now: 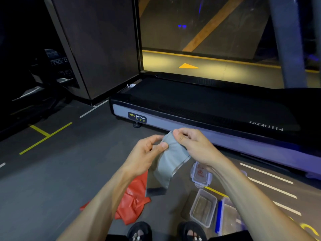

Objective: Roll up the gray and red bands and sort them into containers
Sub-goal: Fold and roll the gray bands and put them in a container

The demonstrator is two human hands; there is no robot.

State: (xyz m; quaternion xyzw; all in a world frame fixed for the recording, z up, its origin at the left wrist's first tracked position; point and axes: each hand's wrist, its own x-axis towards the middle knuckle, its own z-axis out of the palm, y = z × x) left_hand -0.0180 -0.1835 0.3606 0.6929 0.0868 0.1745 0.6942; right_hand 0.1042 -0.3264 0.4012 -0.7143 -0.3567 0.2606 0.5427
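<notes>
I hold the gray band (171, 161) up in front of me with both hands. My left hand (147, 153) pinches its upper left edge between thumb and fingers. My right hand (192, 145) grips its top end from the right. The rest of the band hangs down loose towards the floor. The red band (133, 200) lies crumpled on the floor below my left forearm. A clear open container (203, 206) stands on the floor to the right, with a second clear container (231, 216) partly hidden by my right arm.
A container lid (200, 174) lies on the floor beyond the containers, and a blue-edged lid (219, 216) stands between them. A treadmill base (199, 108) runs across ahead. My two feet (165, 232) in sandals are at the bottom edge. Painted lines mark the dark floor.
</notes>
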